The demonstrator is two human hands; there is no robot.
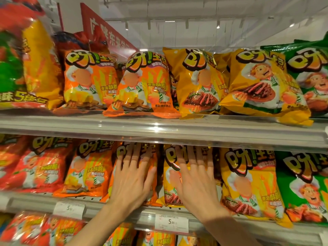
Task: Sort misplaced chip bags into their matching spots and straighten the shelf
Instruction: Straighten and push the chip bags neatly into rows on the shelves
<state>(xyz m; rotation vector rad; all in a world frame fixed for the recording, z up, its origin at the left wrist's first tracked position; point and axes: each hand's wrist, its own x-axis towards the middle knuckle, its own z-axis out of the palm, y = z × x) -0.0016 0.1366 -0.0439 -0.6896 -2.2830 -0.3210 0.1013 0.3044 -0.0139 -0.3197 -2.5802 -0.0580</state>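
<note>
Orange bag (140, 174): middle shelf, upright, under the left hand (131, 181); matching orange neighbour (88, 171) just to its left.
Yellow bag (170, 174): same shelf, touching the orange one, under the right hand (197, 183).
Grip, left: flat and fully spread, palm pressed on the bag face, nothing clasped.
Grip, right: likewise splayed flat, pushing, holding nothing.
Step in hand: likely squaring both bags back into their rows.
Doing it well: press evenly with whole palms, low and high together, so neither bag tips or crumples; keep the seam between orange and yellow straight.
Around: second yellow bag (248, 181) and green bag (305, 189) to the right, red bags (35, 166) to the left.
In the way: clear lip of the upper shelf (159, 137) over the fingertips; price tag (171, 221) at the rail below.
</note>
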